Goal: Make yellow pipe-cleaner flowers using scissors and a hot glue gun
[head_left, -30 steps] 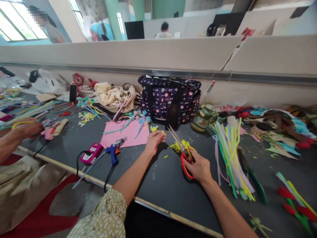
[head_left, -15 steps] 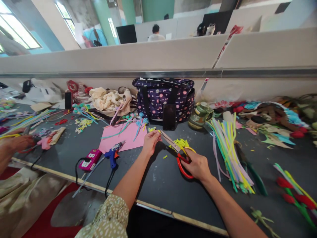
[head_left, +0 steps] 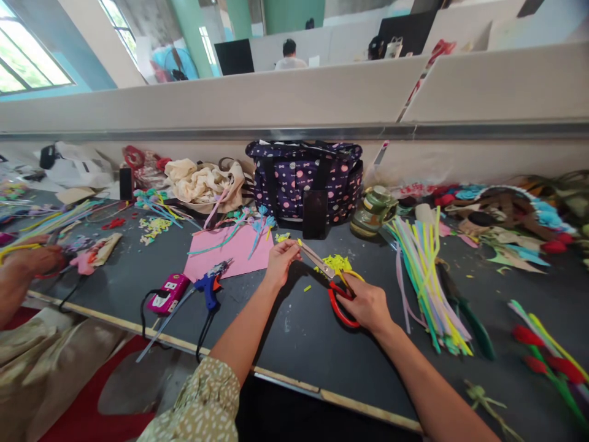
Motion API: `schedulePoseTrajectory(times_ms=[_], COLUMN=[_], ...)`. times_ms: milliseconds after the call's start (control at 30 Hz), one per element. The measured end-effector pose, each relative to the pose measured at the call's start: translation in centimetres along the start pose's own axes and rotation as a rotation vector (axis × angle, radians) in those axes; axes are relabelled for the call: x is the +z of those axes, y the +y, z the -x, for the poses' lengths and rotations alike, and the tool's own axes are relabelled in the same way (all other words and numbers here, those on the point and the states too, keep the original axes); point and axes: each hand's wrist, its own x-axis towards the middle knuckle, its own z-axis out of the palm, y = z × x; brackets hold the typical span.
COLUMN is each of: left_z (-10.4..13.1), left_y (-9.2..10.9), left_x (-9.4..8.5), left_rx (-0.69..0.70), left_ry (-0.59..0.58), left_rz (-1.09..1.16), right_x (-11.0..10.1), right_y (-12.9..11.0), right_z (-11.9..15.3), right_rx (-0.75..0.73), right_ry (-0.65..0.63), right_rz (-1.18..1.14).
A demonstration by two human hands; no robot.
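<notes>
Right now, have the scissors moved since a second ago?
Yes: the scissors have swung left relative to the black phone, tips now at the left hand.

head camera | worn on head | faces forward, down | table (head_left: 294, 337) near | partition (head_left: 230, 107) beyond

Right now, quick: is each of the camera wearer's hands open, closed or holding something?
Left hand: closed, pinching a small yellow piece.
Right hand: closed, holding the scissors by the handles.

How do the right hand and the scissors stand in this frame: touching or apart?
Touching. The head view shows it plainly: the right hand grips the scissors at their red and yellow end.
</notes>
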Motion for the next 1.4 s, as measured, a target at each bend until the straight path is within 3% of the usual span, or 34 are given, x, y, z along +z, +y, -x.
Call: schedulePoseTrajectory(times_ms=[800,1000,1400], left_z=[0.08,0.09,-0.05], left_y=[0.02,-0.14,0.04], left_x=[0.1,0.03,-0.12], left_rx=[-0.115,-0.141,-0.142], left_ry=[-0.044,-0.037,-0.043], left_rz=[-0.021,0.005,0.035], right_x=[0.23,0.29,0.43], right_y=[0.04,0.05,0.22], right_z=[0.25,0.26,0.39], right_rx=[-0.002,-0.02,-0.009], right_ry=[0.013,0.071,0.04], right_rz=[0.028,0.02,0.023])
